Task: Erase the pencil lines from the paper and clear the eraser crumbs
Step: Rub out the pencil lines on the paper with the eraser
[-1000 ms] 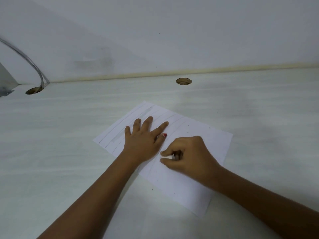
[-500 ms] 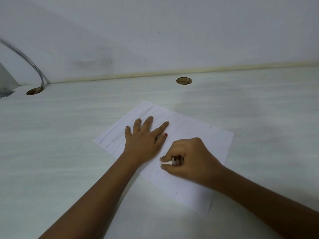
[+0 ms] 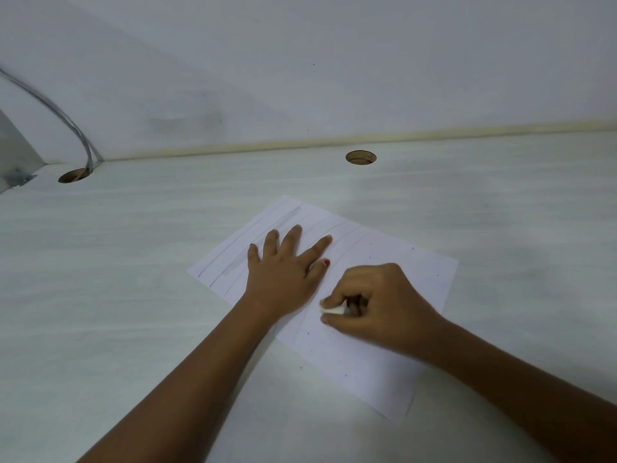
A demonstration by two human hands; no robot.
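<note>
A white sheet of paper (image 3: 394, 259) lies at an angle on the pale desk, with several faint pencil lines running along its left part. My left hand (image 3: 283, 272) rests flat on the sheet, fingers spread, pinning it down. My right hand (image 3: 377, 302) pinches a small white eraser (image 3: 332, 310) between thumb and forefinger, its tip touching the paper just right of my left wrist. Tiny dark crumbs dot the sheet's right and near parts.
The desk (image 3: 133, 295) meets a white wall at the back. Two round cable holes are cut in the desk, one at the back centre (image 3: 360, 157) and one at the far left (image 3: 74, 176), where a grey cable (image 3: 66, 118) passes through.
My right hand with the eraser has slid a little toward me along the paper. My left hand has stayed flat in the same place.
</note>
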